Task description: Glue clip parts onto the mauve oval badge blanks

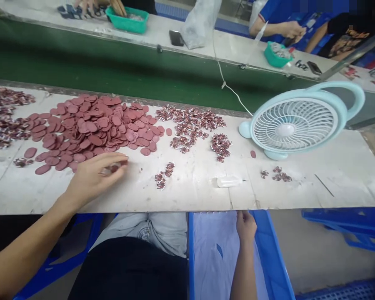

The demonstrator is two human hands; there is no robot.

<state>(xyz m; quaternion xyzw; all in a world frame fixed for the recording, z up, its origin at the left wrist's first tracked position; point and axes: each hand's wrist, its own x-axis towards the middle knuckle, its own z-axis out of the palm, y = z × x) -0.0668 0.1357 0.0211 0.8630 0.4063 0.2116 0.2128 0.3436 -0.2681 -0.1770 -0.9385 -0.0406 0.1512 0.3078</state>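
Fingers of the left hand [93,177] curl down on a small piece at the edge of the red disc pile [93,129] (piece mostly hidden). The right hand [246,227], below the table [190,191], grips a blue crate [270,250].

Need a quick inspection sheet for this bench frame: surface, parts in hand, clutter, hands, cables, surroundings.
Surface: pale, scuffed worktable, edge toward the person.
Job's things: big pile of dusky-pink oval discs; heaps of small printed pieces right of it.
Clutter: small clear bottle lying on its side; desk fan.
Hands: left hand on the table at the pile's near edge, fingers curled on small pieces; right hand below the table edge, over a blue crate.
Cables: white cord running across the green belt.
Surroundings: co-workers' hands at two green trays opposite.
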